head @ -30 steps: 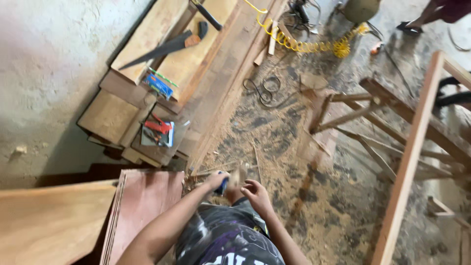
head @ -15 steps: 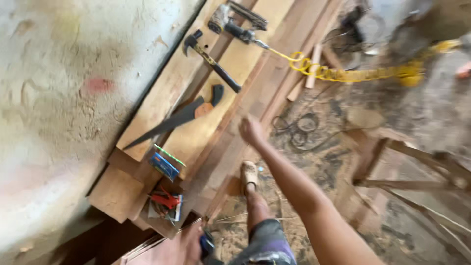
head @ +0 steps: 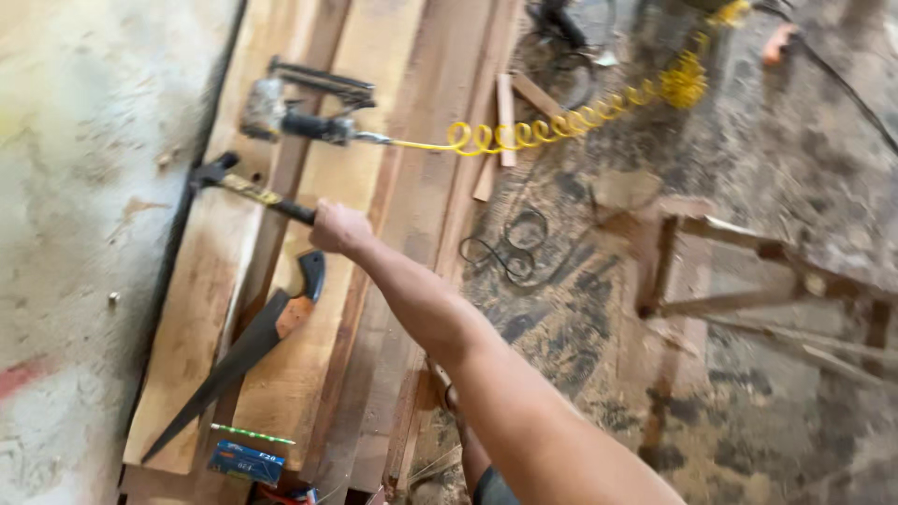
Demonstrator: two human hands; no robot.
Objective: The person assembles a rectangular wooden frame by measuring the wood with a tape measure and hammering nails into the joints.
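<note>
Since prev. frame, right hand reached fwd; grip now wrapped round hammer handle end. Left hand not in view. Near: blue box, handsaw flat on planks. Hammer lies diag., head toward wall. Far: nail gun, yellow coil hose. Risk: end-of-handle hold, so head may swing or slip on lift, strike nail gun.

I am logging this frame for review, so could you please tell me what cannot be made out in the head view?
- Left hand: not in the head view.
- Right hand: fingers wrap the hammer handle, hiding the grip's end.
- Small blue box: its print is too small to tell.
- Wooden frame: cut off by the right edge, blurred.
- Nail gun: motion blur hides detail; its yellow coiled hose runs off the top edge.
</note>
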